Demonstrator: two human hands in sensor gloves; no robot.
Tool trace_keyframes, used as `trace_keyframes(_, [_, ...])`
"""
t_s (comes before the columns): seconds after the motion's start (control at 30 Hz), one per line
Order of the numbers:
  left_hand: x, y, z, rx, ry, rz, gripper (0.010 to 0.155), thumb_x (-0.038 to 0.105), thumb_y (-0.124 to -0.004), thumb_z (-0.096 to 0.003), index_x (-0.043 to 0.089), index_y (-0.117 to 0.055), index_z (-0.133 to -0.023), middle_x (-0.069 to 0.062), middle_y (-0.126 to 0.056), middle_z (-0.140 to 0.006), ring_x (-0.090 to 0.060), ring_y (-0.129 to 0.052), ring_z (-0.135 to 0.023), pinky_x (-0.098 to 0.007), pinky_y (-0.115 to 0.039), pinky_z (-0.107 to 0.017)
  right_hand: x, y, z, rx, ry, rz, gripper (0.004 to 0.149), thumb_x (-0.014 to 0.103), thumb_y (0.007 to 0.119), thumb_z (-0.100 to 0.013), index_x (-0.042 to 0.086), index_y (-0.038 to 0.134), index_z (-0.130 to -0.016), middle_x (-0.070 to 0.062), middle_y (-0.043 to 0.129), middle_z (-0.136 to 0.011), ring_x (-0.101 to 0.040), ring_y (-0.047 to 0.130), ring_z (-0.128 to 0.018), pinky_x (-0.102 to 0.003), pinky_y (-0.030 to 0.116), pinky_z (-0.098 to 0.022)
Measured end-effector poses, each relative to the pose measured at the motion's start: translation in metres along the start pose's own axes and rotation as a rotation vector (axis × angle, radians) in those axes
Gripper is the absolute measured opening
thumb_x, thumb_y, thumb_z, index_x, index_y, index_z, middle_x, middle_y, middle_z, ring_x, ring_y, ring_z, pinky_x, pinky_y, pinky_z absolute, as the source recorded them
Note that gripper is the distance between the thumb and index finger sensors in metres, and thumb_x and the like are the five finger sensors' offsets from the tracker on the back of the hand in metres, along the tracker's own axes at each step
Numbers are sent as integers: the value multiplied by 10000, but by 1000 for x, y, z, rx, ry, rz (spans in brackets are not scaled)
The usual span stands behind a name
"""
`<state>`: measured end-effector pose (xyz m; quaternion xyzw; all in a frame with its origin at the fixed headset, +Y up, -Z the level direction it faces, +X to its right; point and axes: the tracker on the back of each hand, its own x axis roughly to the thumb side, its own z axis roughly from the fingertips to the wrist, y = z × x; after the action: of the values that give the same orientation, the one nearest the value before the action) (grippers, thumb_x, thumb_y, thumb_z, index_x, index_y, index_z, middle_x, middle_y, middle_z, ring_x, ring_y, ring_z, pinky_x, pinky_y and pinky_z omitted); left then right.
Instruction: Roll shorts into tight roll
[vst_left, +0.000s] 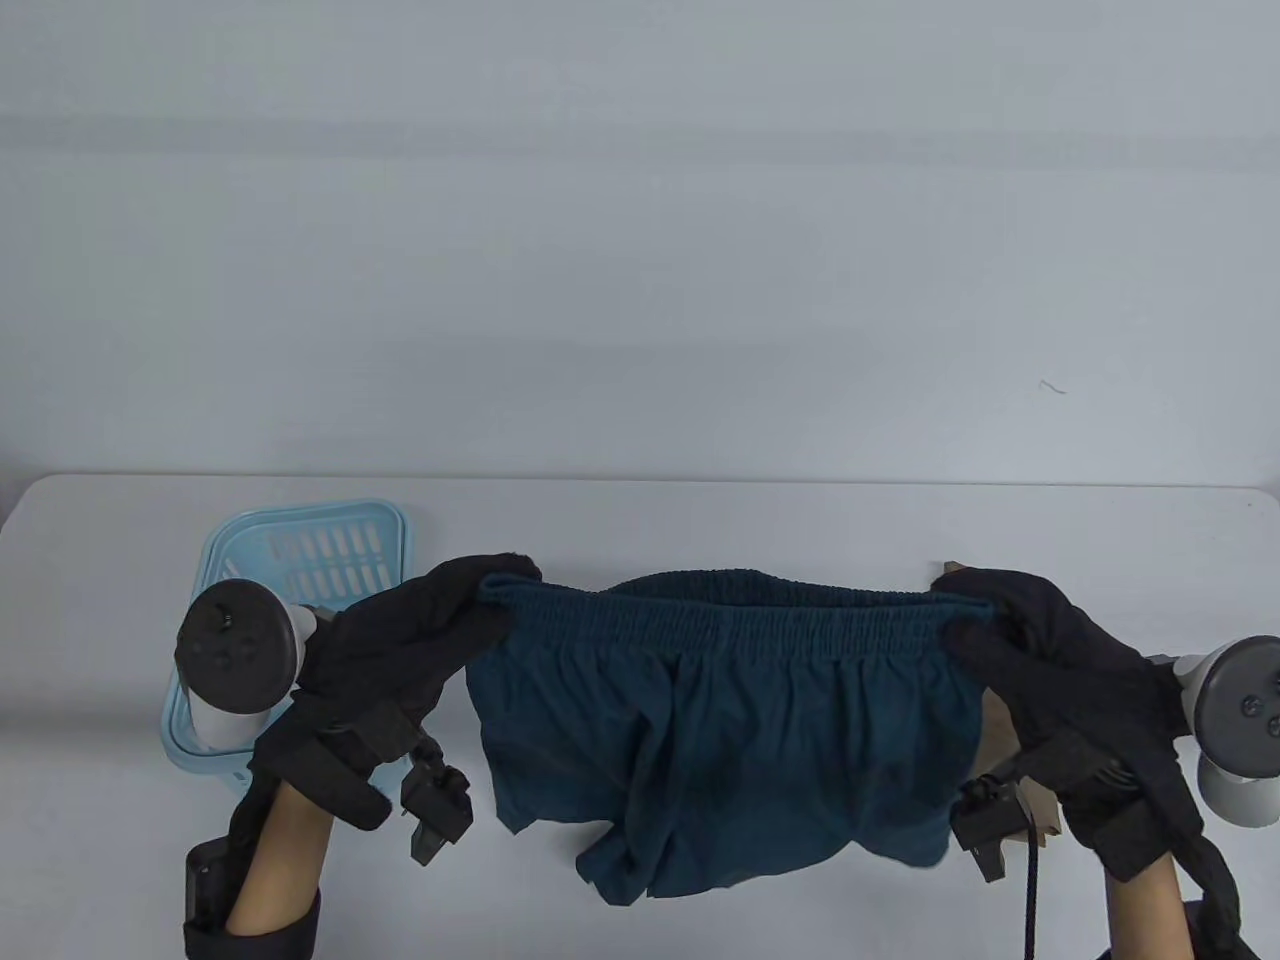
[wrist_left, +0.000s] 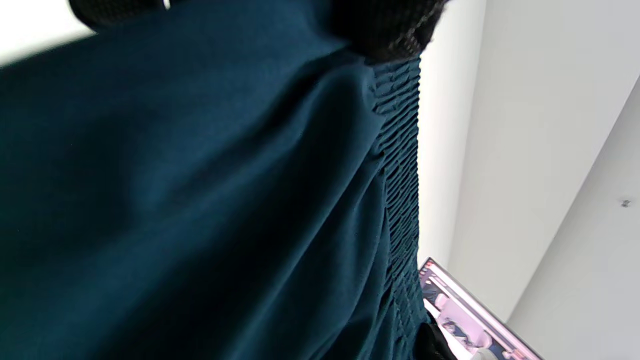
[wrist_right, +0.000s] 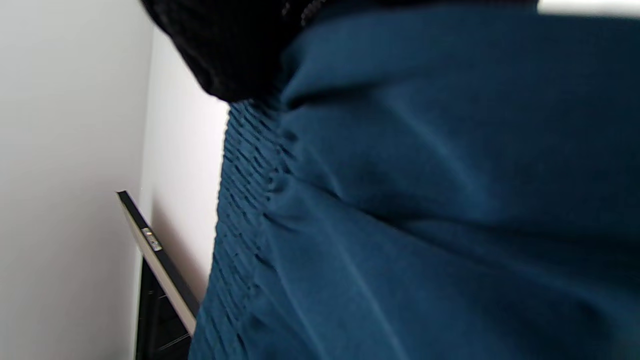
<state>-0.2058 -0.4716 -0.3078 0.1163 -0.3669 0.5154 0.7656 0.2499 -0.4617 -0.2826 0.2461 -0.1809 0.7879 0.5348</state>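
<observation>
Table view: the left hand (vst_left: 430, 620) and right hand (vst_left: 1030, 625), well apart, each pinch one end of the waistband of the teal shorts (vst_left: 720, 730), held up with the legs hanging toward the near table (vst_left: 640, 520) edge. This looks like the spreading step; next they need laying flat. A light blue basket (vst_left: 300, 560) sits far left, clear of the work.

Left wrist view: gloved fingers (wrist_left: 385, 30) clamp the ribbed waistband (wrist_left: 400, 175).

Right wrist view: the same grip, with a dark panel (wrist_right: 155, 260) behind.
</observation>
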Motion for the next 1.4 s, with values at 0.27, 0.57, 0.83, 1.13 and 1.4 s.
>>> trace_keyframes(0.27, [-10,9,-24,-13,135,6,449,329,-672,-571,127,-737,-967,-94,-957,-811,-269,-1006,-700,-676,-605,-681,-12,-4,-32,46,105,0,436,341,768,-494,145,788,-882,-104,955,-736,-186,1013,-457,-404,811,-456])
trace_keyframes(0.57, [-137,-12,-89,28,533,-230,427,283,-673,-535,193,-742,-947,-93,-901,-911,-334,-926,-829,-751,-432,-680,-143,37,-96,-27,458,159,408,249,739,-502,204,750,-907,-96,864,-889,-273,949,-678,-503,711,-596])
trace_keyframes(0.83, [-52,19,-106,324,227,-332,427,317,-656,-533,347,-715,-954,22,-793,-1071,-288,-738,-1072,-660,-256,-765,-56,13,-112,-311,-13,209,395,264,737,-495,329,752,-885,25,799,-996,-223,826,-914,-562,521,-746])
trace_keyframes(1.13, [-90,-38,-36,-9,360,-555,427,257,-680,-520,257,-764,-939,-77,-861,-1007,-372,-813,-982,-681,-314,-717,-121,41,-39,7,143,346,390,229,764,-473,293,799,-856,-13,835,-975,-276,834,-914,-580,532,-724])
trace_keyframes(1.4, [-172,-147,36,-560,594,-862,429,245,-676,-518,235,-767,-937,-95,-875,-988,-389,-828,-959,-693,-315,-700,-215,111,53,372,360,584,389,214,768,-465,275,809,-847,-30,842,-965,-303,828,-915,-586,542,-709])
